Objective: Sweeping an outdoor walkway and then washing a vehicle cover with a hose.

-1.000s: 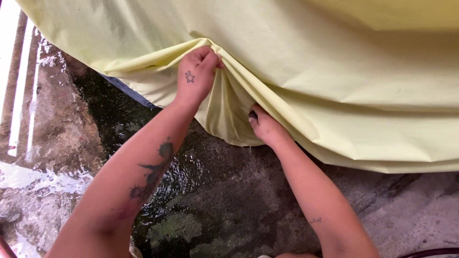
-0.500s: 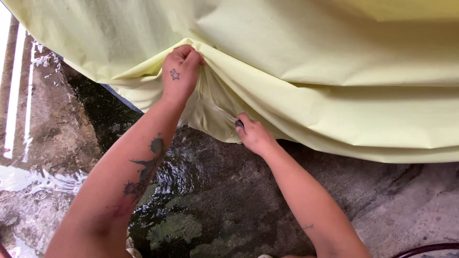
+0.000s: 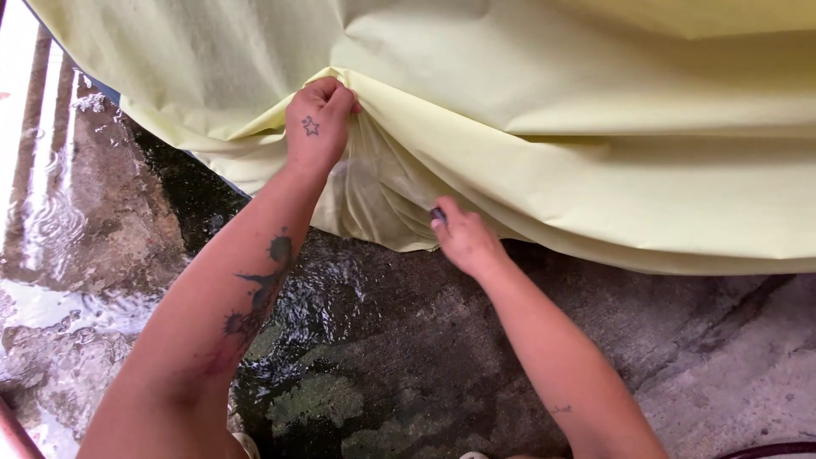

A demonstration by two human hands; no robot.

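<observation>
Nearest the camera, a wet, dark, rough concrete floor (image 3: 408, 357) is seen, with standing water pooled at its left side (image 3: 51, 221); the two forearms are extended over it. The right hand (image 3: 463, 238) is held low at the hanging lower edge of a large pale yellow thin fabric sheet (image 3: 595, 127); its fingers are curled and pressed against the cloth, with a dark-painted thumbnail showing, but whether a fold is actually pinched cannot be told, since the fingertips are hidden behind the cloth. Higher and further off, the left hand (image 3: 316, 123) is closed into a fist on a bunched ridge of the same sheet, judged to be lifted so that the gathered, wet-looking part below is kept off the floor and opened toward the right hand. The sheet is spread above and beyond both hands, filling the top of the view, draped in long folds to the right.
</observation>
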